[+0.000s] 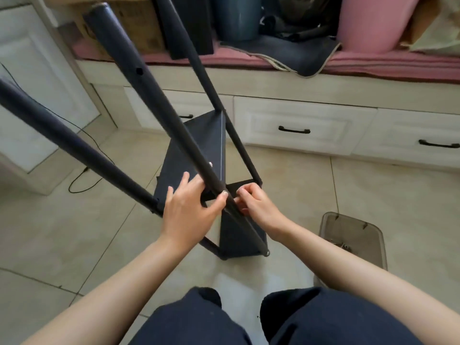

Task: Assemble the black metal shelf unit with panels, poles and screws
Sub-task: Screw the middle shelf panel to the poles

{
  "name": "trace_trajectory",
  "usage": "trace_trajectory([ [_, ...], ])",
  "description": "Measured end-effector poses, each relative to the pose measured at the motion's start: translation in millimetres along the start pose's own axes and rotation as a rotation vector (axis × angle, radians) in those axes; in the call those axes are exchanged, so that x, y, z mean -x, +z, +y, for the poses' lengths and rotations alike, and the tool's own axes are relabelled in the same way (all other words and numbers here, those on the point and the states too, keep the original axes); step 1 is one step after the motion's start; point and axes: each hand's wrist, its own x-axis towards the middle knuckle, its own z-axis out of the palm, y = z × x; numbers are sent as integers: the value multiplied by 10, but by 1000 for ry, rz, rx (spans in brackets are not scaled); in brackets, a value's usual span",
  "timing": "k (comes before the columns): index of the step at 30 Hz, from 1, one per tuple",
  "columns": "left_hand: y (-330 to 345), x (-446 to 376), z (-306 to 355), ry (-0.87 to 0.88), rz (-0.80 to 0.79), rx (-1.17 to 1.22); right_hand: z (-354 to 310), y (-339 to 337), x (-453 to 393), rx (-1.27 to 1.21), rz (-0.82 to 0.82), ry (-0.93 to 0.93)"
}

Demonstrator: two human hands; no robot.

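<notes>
Kneeling: my knees (273, 319) were nearest, on the tiled floor (74, 245), the shelf unit (199, 150) standing just ahead.
Left hand (189, 210): fingers (222, 196) were wrapped round the near pole (159, 100), clamped at the joint with the panel (189, 155).
Right hand (254, 202): fingers (242, 192) were pinched together at the same joint; whether they held a screw, I could not tell.
Doing it well: I judged the pole must be held steady and its hole lined up with the panel's corner before any turning, so the thread would start straight.
Tray (358, 240): beside my right arm, with small hardware inside.
Beyond: three other poles rose towards me; drawers (298, 128) stood behind the unit.
</notes>
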Motion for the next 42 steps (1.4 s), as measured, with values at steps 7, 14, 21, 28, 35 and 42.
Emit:
trace_trajectory([
  [7,-235,520,-679,-345,23,366,-61,470,74,51,-131,-18],
  [14,-276,888,-1136,-498,43,528,29,935,85,177,-186,40],
  [21,-471,1182,-1317,-554,19,558,95,1202,217,235,-219,105],
  [28,-525,1365,-1258,-690,42,579,-33,1267,310,317,-260,105],
  [35,-463,1292,-1402,-764,24,684,-4,1360,293,383,-221,-13],
  [42,-253,1240,-1686,-789,-5,716,296,1456,253,477,-46,-167],
])
